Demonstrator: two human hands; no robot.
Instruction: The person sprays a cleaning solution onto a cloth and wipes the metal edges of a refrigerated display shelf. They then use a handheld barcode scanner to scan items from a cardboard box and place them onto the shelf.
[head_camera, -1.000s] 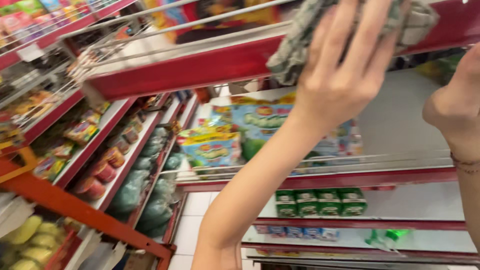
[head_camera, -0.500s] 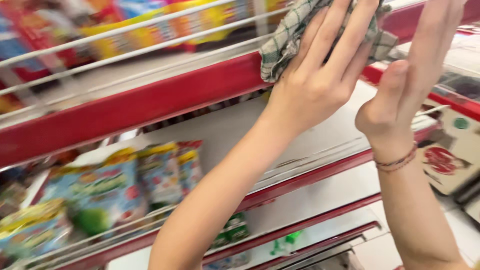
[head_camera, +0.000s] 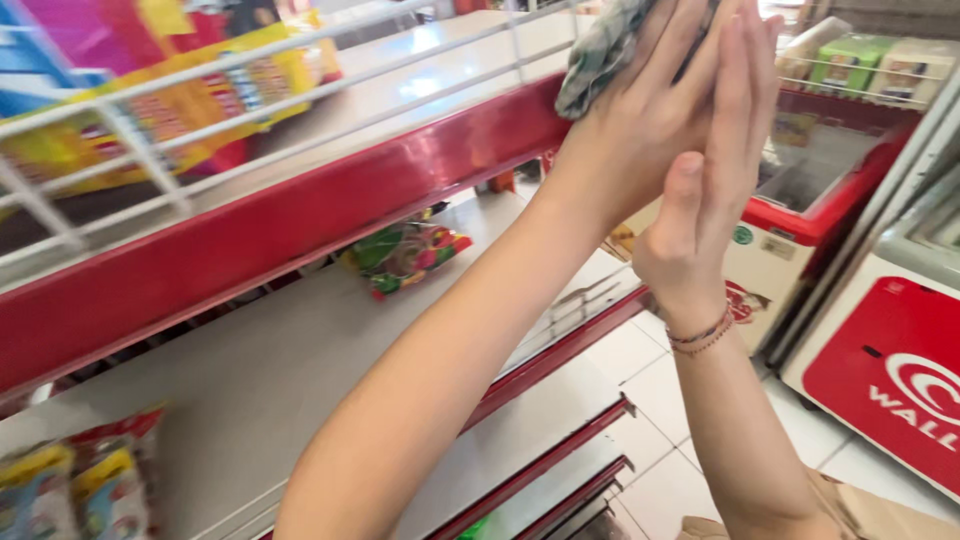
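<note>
So the checked cloth (head_camera: 605, 45) is bunched up against the front edge of the red shelf (head_camera: 300, 215), right at its top lip, near the end of the shelf by the freezer. The left hand (head_camera: 640, 130) has its palm and fingers spread flat over the cloth, pressing it onto the shelf rather than pinching it. The right hand (head_camera: 715, 190) is open too, fingers straight and together, laid against the back of the left hand, so it isn't holding anything itself. There's a beaded bracelet (head_camera: 700, 335) on that wrist.

Handling-wise I'd guess the cloth is light, soft and floppy, nothing fragile about it. It'll fold and slide under the palm, so a flat press keeps it spread, while a loose corner hangs off to the shelf side. If you want to actually carry it, grabbing the bunched middle looks like the safest bet.

Above the shelf edge there's a white wire rail (head_camera: 200, 120) with bright snack packs (head_camera: 150, 110) behind it. Below the shelf a colourful candy bag (head_camera: 405, 255) lies on the next tier down. Past the shelf's end stands a red-rimmed chest freezer (head_camera: 810, 215).
</note>
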